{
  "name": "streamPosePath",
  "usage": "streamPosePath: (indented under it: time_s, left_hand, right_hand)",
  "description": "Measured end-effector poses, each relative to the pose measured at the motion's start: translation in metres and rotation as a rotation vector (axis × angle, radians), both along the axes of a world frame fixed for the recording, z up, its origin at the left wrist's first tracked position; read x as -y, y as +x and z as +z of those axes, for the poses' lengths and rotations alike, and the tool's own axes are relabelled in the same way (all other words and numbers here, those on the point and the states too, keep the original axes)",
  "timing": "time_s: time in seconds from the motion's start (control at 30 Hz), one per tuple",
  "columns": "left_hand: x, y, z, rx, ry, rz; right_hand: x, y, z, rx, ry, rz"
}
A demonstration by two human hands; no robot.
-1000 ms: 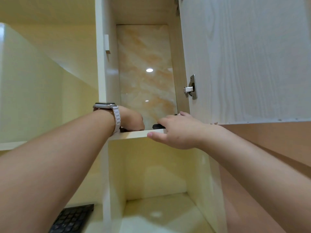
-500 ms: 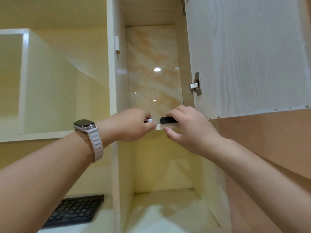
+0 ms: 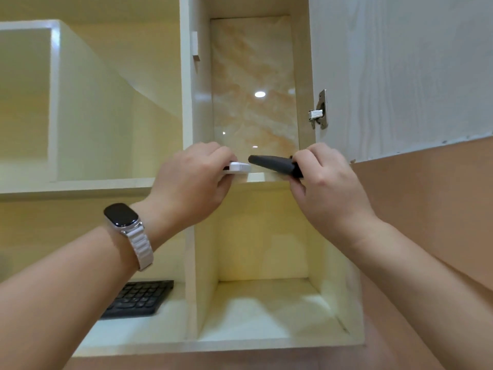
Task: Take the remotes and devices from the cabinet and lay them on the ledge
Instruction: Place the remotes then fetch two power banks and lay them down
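My left hand (image 3: 193, 180) grips a flat white device (image 3: 238, 166) at the front edge of the cabinet's upper shelf (image 3: 257, 177). My right hand (image 3: 324, 182) is closed around one end of a black remote (image 3: 272, 163), which sticks out to the left, just above the shelf edge. The two objects nearly meet in the middle of the narrow compartment. Most of each object is hidden inside my fingers. Whatever else lies on the shelf is out of sight from below.
The open cabinet door (image 3: 400, 76) with its metal hinge (image 3: 318, 110) hangs at the right. Below the shelf is an open cubby (image 3: 266, 303). A black keyboard (image 3: 138, 299) lies in the lower left compartment. Open shelving fills the left side.
Both hands have drawn back from inside the shelf toward its front edge. The white device and the black remote have come into sight in my grips.
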State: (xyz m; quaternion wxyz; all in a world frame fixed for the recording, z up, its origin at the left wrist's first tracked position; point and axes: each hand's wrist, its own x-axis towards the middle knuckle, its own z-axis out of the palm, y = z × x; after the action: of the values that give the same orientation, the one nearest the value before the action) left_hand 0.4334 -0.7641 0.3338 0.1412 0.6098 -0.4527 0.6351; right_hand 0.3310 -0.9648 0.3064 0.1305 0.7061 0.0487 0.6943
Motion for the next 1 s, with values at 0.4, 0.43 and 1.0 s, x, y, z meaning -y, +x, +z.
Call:
streamPosePath:
  time_s: [0.4,0.43,1.0]
  left_hand:
    - [0.006,-0.011,-0.047,0.293,-0.173,-0.327]
    - [0.007,-0.01,-0.053,0.273,-0.18,-0.385]
    - [0.031,-0.018,-0.203,-0.937,0.062,-1.096]
  right_hand:
    - [-0.015,-0.028,-0.043,0.12,0.312,0.018]
    - [-0.02,-0.033,-0.053,0.139,0.359,0.045]
    - [-0.127,-0.098,-0.224,0.394,1.286,-0.029]
